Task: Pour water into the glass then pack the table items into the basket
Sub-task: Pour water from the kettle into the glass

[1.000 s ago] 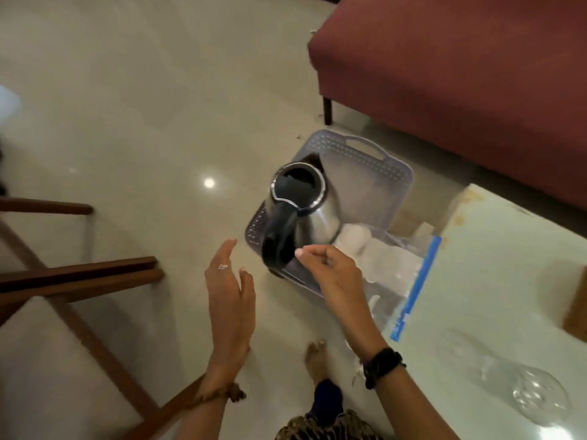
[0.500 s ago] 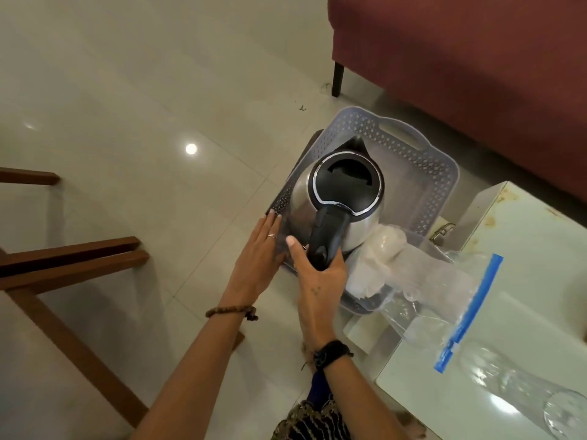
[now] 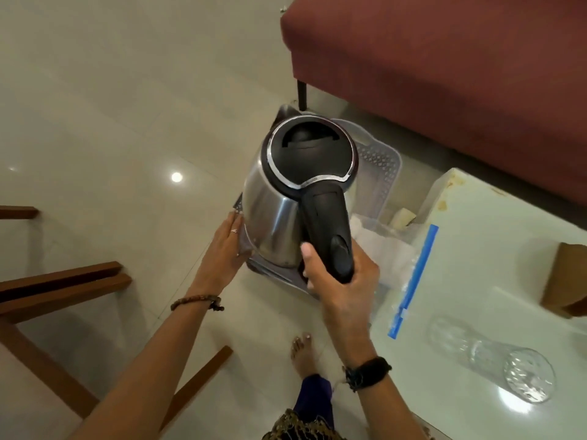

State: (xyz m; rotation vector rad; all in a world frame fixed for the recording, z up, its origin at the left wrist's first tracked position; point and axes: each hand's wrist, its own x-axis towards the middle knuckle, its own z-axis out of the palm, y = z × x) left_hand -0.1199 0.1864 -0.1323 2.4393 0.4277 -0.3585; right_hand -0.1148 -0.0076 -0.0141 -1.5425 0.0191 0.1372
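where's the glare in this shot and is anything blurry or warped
Head view: a lamp glints off the floor, and bright highlights sit on the glass and the kettle; the wide lens bends the sofa edge; the glass and bag look soft.

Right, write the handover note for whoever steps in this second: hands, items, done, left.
Right hand: shut on the black handle of the kettle, which is over the basket on the floor.
Left hand: flat against the basket's near corner, steadying it, holding nothing.
Zip bag: hanging from the basket's edge onto the table.
Glass: lying on its side on the table, apparently empty.
Brown box: on the table's far edge.
Done: kettle nearly packed.
Left: settle the kettle, tuck in the bag, pack the glass, possibly the box.
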